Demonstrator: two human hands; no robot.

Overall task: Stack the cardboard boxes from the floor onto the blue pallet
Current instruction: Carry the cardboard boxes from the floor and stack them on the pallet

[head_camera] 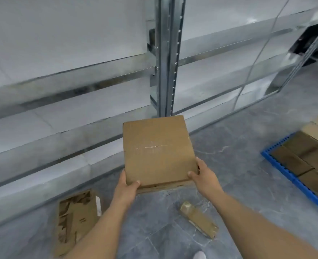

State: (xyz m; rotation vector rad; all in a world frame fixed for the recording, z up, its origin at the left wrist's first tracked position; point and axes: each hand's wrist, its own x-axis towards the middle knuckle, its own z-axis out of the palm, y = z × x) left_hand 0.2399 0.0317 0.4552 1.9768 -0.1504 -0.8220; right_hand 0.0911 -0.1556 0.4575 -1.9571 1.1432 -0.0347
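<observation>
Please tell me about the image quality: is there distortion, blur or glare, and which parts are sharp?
Head view: wide-angle distortion bends the shelf beams and tilts the metal upright; the held cardboard box and both hands, left hand and right hand, are fairly sharp; the boxes on the blue pallet at the right edge look soft; light is even, with a small glint on the box's tape.
</observation>
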